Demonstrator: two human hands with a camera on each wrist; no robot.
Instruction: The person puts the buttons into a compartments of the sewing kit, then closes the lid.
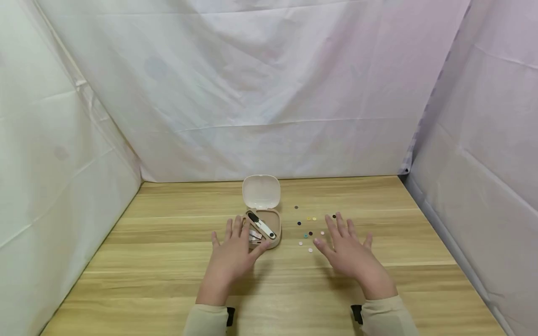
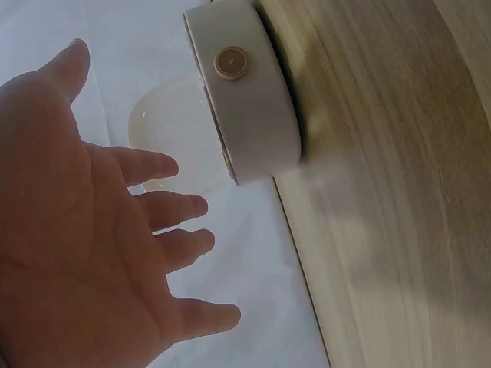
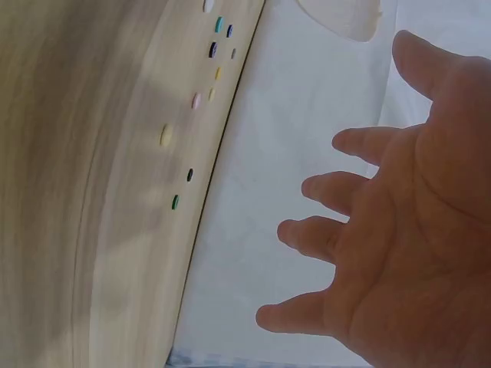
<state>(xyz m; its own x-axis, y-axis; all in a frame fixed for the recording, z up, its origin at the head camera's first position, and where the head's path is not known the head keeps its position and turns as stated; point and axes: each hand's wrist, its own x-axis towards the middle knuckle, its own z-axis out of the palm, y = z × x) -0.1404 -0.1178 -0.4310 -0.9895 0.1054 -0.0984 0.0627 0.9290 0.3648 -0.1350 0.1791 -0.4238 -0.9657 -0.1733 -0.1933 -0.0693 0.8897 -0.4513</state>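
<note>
Hinged case (image 1: 273, 219): sits on the table toward 12 o'clock from table centre, cream outside, tan inside. Use it as dial centre, 12 pointing away from the person.
Lid (image 1: 261, 191): up, at 12 o'clock, pale and translucent.
Snips (image 1: 265, 228): lie in the diagonal slot, black end toward 10 o'clock, white end toward 4.
White pieces (image 1: 254, 234): in the lower-left compartment, 7 o'clock side, partly behind fingers. Too small to identify.
Stud (image 2: 232, 63): round, brown, on the case wall, seen from left wrist.
Left hand (image 1: 232, 256): about 8 o'clock, fingers spread wide, holds nothing. Overlaps the case edge in head view; left wrist shows a gap between fingertips and case wall.
Right hand (image 1: 348, 254): between 3 and 4 o'clock, well apart from the case, fingers wide, holds nothing. Palm is raised off the wood, beside the buttons.
Buttons (image 1: 306, 236): loose scatter at 3 o'clock, flat on the table, between case and right hand. Within the scatter: grey at 11, two yellow at 12, black at 2, white at 6, navy between 9 and 10. Right wrist also shows a green button (image 3: 176, 202) and a cream button (image 3: 166, 135).
Table (image 1: 168, 261): light wood grain.
Cloth (image 1: 260, 93): white, creased, hangs behind the table at 12.
Sleeves (image 1: 206, 319): beige, black band (image 1: 230, 316) at each wrist.
</note>
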